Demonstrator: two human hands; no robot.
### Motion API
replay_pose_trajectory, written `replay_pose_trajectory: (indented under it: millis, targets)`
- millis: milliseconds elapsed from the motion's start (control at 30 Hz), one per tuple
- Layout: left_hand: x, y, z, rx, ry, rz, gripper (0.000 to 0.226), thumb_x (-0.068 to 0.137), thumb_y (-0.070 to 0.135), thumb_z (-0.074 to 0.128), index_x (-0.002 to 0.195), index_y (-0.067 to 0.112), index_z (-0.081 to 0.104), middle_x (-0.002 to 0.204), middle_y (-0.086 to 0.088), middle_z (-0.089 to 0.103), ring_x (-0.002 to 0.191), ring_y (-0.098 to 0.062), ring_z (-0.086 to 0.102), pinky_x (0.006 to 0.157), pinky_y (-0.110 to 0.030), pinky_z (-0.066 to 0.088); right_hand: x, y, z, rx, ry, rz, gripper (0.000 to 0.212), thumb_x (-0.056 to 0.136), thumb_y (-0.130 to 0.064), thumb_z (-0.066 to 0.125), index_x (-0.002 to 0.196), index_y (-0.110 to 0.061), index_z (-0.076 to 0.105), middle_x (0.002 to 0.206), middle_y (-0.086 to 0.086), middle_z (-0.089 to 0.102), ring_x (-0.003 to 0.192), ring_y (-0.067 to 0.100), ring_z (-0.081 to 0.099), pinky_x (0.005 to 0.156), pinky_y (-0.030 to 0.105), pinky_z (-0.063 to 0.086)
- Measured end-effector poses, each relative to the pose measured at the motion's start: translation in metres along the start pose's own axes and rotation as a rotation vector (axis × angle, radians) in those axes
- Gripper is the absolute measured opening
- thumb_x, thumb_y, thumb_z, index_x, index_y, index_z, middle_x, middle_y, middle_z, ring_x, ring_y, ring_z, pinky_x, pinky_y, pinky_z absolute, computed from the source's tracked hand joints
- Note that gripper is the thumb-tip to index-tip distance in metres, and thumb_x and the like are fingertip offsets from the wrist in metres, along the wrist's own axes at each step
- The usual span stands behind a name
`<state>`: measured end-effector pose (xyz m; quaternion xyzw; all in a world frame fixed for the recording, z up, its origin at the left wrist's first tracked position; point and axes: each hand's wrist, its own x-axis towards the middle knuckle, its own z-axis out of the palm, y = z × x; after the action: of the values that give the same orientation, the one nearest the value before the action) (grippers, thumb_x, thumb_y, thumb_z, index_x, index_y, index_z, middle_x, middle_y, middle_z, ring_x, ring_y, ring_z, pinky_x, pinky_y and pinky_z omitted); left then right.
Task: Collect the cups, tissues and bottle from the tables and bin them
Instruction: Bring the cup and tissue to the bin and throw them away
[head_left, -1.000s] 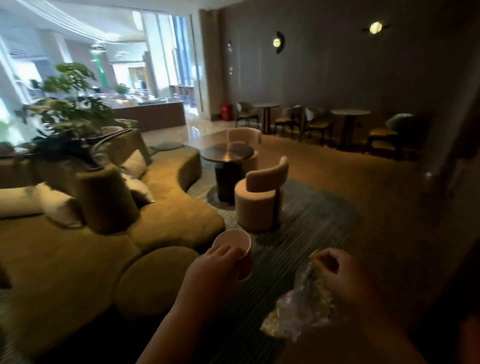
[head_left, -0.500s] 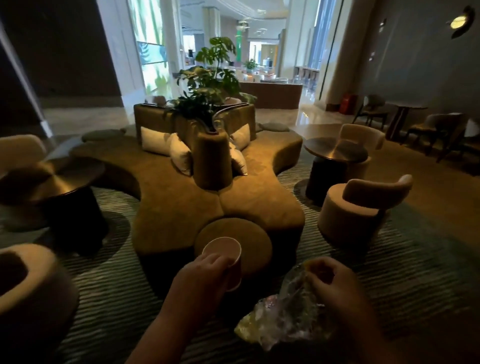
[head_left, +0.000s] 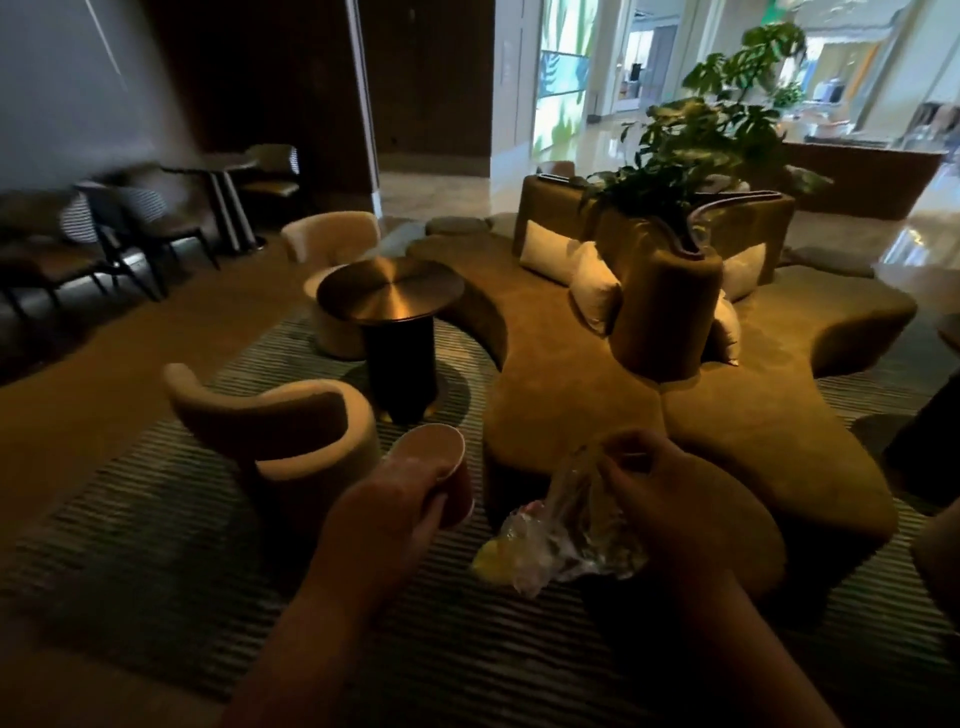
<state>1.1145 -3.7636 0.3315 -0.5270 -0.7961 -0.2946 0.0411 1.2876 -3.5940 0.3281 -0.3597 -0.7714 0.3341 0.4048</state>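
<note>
Sofa (head_left: 597, 395) has slid right, round table (head_left: 389, 291) and armchair (head_left: 291, 426) now ahead; left hand (head_left: 384, 514) grips cup (head_left: 460, 491), right hand (head_left: 670, 499) pinches crumpled plastic bag (head_left: 550, 545).

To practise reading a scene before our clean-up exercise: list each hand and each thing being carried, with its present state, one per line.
Paper cup: held off the ground, no lid, tilted slightly; whether anything is inside cannot be told.
Plastic bag: crumpled, hanging from the right hand, something yellow showing at its lower end.
Left hand: grips the paper cup round its side.
Right hand: pinches the top of the plastic bag.
</note>
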Motion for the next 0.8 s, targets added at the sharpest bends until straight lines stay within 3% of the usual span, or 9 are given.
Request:
replay_pose_trajectory:
  millis: [133,300,433,600,800]
  targets:
    - [0.009,-0.079,-0.034,0.041,0.073,-0.084,0.035,0.08,0.012,0.067,0.114,0.018,0.062,0.11,-0.001,0.065,0.099,-0.018,0.06,0.081,-0.024,0.041,0.034,-0.032,0.094,0.099,-0.109,-0.011,0.021,0.081,-0.017,0.07,0.079,-0.036,0.061,0.077,-0.013,0.067,0.075,0.0,0.064,0.067,0.03,0.054]
    - [0.015,-0.163,-0.074,0.109,0.15,-0.201,0.035,0.08,0.014,0.067,0.115,0.018,0.062,0.111,-0.003,0.064,0.098,-0.019,0.059,0.078,-0.031,0.048,0.061,-0.068,0.2,0.175,-0.25,-0.069,0.011,0.082,-0.021,0.07,0.084,-0.03,0.065,0.081,-0.01,0.068,0.076,0.004,0.065,0.063,0.029,0.054]
    - [0.017,-0.223,-0.095,0.176,0.171,-0.308,0.032,0.082,0.019,0.065,0.114,0.022,0.06,0.11,0.003,0.062,0.09,-0.004,0.05,0.069,-0.014,0.037,0.081,-0.096,0.276,0.224,-0.37,-0.11,0.01,0.081,-0.021,0.07,0.086,-0.029,0.065,0.082,-0.009,0.067,0.078,0.002,0.064,0.064,0.027,0.055]
    - [0.032,-0.294,-0.111,0.19,0.22,-0.452,0.031,0.081,0.015,0.067,0.112,0.021,0.063,0.11,0.002,0.064,0.091,0.0,0.046,0.072,-0.015,0.035,0.112,-0.115,0.368,0.241,-0.511,-0.119,0.014,0.082,-0.019,0.068,0.088,-0.031,0.064,0.085,-0.01,0.066,0.08,0.003,0.064,0.063,0.026,0.054]
    - [0.076,-0.374,-0.137,0.264,0.256,-0.61,0.03,0.086,0.022,0.061,0.116,0.022,0.061,0.113,0.004,0.063,0.098,-0.01,0.056,0.073,-0.019,0.039,0.172,-0.151,0.487,0.21,-0.774,-0.115,0.017,0.081,-0.017,0.068,0.083,-0.033,0.062,0.084,-0.01,0.066,0.081,0.001,0.063,0.073,0.033,0.057]
